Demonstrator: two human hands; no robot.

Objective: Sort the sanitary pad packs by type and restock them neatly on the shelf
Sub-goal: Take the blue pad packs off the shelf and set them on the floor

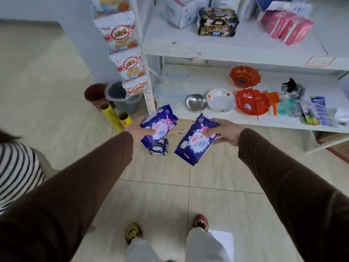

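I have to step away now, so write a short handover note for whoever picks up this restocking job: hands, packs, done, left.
Left hand grips one blue pad pack; right hand grips a matching blue pack.
More small dark blue packs lie on the floor below the left hand.
On the upper shelf: a black pack, pink packs and white packs behind.
Done: two matching packs picked up.
Left: shelve both blue packs together, then collect the floor packs.
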